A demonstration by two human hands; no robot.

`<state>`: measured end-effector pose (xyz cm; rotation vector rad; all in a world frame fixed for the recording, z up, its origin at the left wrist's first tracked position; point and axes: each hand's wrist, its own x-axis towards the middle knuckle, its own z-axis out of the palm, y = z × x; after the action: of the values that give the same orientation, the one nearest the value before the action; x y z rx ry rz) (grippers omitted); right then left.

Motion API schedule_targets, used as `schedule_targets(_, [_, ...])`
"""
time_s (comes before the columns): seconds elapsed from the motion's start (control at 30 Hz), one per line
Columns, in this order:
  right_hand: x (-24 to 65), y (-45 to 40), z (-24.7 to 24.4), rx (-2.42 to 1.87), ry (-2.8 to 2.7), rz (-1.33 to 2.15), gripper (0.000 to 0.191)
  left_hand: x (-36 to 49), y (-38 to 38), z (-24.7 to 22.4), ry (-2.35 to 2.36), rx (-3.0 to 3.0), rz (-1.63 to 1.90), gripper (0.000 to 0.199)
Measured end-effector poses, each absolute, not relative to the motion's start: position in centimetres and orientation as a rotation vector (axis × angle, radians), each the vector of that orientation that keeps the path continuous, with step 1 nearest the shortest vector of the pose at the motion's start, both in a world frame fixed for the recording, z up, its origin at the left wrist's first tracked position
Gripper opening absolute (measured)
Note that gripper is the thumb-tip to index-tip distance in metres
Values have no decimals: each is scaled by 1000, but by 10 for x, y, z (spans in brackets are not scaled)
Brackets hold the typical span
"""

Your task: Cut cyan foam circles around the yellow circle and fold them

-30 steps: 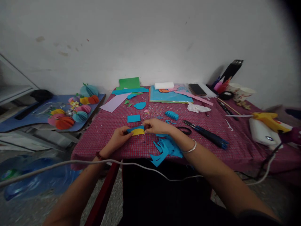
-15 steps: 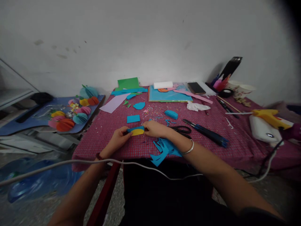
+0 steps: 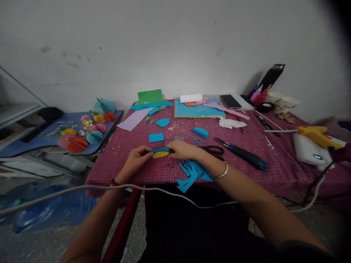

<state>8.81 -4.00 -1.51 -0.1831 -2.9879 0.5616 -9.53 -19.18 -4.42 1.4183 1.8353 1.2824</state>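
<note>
My left hand [image 3: 136, 159] pinches the left end of a blue piece of paper [image 3: 159, 150], and my right hand [image 3: 181, 149] pinches its right end. A yellow half-oval paper [image 3: 160, 155] lies against the near side of the blue piece, between my fingers. Just beyond them a blue paper rectangle [image 3: 156, 137] rests on the checked cloth. Cut blue scraps [image 3: 192, 174] sit below my right wrist at the table edge. Partly hidden behind my right forearm are black scissors [image 3: 215, 150].
Right of the scissors lies a utility knife [image 3: 244, 155]. A stack of blue cut pieces [image 3: 200, 132] and paper bits lie mid-table. Farther right, a yellow glue gun [image 3: 315, 135] rests on a white box [image 3: 309, 151]. A white cable [image 3: 164, 193] crosses before the table. Paper ornaments [image 3: 78, 145] stand left.
The paper between my hands has tilted, so less of the yellow half-oval shows. Both hands remain in nearly the same place; the view has shifted slightly.
</note>
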Motion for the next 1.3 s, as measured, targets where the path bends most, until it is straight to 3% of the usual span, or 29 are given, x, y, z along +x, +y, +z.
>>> schedule_targets(0.33, [87,-41,-16,-247,-2937,739,13,-96,-193,-46,1719,1302,1300,13])
schedule_targets(0.67, [83,-46,-17,-324,-2958,520,14,-93,-192,-40,1760,1348,1251,7])
schedule_targets(0.8, [83,-49,-16,-338,-2959,469,15,-91,-194,-39,1773,1388,1230,14])
schedule_targets(1.0, [82,-51,-16,-335,-2962,438,16,-87,-191,-45,1923,1688,1225,12])
schedule_targets(1.1, [83,-48,-16,-320,-2955,536,16,-86,-189,-46,1989,1809,1169,13])
schedule_targets(1.23, [90,-41,-11,-275,-2733,814,31,-86,-187,-46,2015,1834,1158,16])
schedule_targets(1.3, [93,-39,-7,-205,-2548,879,23,-87,-187,-46,2022,1822,1147,15])
